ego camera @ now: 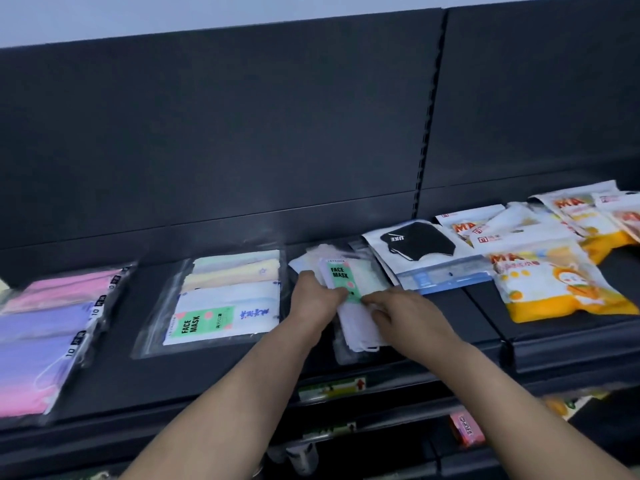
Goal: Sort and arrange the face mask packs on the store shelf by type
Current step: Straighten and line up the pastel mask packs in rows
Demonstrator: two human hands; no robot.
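Observation:
On the black shelf point(242, 375) a clear pack of white masks with a green FACE MASK label point(341, 273) lies in the middle. My left hand point(317, 294) grips its left edge, and my right hand point(398, 313) pinches its right side near the label. To the left lies a similar clear pack of pastel masks point(225, 299) with the same green label. Further left sits a pink and purple pack point(45, 341). Right of my hands lie a black mask pack point(419, 247), a blue-striped pack point(446, 277) and an orange cartoon pack point(554, 289).
More orange packs point(588, 216) pile up at the far right of the shelf. A dark back panel point(242, 133) rises behind everything. Lower shelves below hold price tags point(329, 389) and a pink box point(467, 433).

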